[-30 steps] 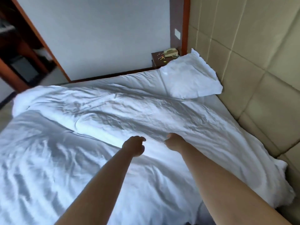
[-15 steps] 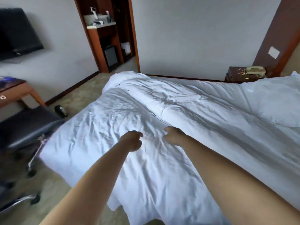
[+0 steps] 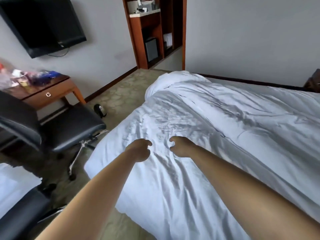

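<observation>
Duvet [image 3: 199, 118]: white, rumpled, spread over bed, directly beneath both grips. Left grip [image 3: 139, 149] and right grip [image 3: 181, 147] close together, not touching, fingers curled down at the fabric; cannot tell if clamping cloth or just resting. Black chair [image 3: 69, 129] well left of left grip, desk [image 3: 50, 94] beyond chair.
</observation>
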A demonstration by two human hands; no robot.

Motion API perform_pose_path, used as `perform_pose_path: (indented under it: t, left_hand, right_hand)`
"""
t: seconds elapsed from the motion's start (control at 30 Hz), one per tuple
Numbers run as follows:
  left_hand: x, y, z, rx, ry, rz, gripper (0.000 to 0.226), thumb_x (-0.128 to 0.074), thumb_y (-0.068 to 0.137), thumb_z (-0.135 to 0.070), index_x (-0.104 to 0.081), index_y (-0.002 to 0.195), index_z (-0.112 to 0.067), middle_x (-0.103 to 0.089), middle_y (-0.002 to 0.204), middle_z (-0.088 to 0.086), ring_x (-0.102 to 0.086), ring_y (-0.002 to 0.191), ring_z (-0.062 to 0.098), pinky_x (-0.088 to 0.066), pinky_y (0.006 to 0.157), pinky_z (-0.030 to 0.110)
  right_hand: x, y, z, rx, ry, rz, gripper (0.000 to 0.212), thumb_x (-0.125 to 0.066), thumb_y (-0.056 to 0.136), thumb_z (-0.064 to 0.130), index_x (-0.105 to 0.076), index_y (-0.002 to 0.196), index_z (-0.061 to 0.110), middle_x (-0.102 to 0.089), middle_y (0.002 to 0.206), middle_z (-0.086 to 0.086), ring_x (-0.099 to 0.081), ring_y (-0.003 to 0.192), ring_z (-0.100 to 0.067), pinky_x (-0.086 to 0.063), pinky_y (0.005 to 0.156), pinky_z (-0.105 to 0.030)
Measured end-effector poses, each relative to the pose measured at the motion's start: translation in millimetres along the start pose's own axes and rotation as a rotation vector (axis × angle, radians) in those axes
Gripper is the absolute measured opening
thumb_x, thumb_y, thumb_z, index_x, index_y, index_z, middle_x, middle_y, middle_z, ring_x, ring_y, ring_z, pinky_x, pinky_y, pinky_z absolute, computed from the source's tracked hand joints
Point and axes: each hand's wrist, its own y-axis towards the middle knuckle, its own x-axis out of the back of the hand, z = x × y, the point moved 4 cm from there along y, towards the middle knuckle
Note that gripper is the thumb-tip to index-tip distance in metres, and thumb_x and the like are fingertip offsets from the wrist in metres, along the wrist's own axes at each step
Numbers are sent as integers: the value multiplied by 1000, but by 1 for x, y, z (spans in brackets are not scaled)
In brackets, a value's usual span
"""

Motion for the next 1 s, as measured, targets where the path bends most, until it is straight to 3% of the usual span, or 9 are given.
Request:
perform_pose_path:
  t: [0.33,0.6,1.0]
  left_hand:
    - [91,103,169,-24,18,-12,45,-39,97,-19,-43,140,-28,-42,146,0,-43,130,21,-40,101,32]
    - [151,167,300,-197,37,-12,47,-40,93,-19,-45,138,-29,-45,143,-2,-47,126,20,-44,96,29]
    - [193,261,401,-410,118,101,47,-36,96,-16,-40,142,-27,-41,145,0,-45,127,21,-43,94,31]
  right_hand:
    - [0,141,155,63,-121,-15,48,-47,96,27,-38,143,23,-35,150,-2,-38,135,-21,-34,104,-27]
    - [-17,211,264,-84,-85,-172,46,-47,97,25,-40,142,21,-38,149,-2,-39,134,-21,-33,103,-26]
    - [-38,310,337,-298,-56,-223,48,-48,96,24,-39,143,21,-36,150,-3,-38,135,-21,-32,107,-27]
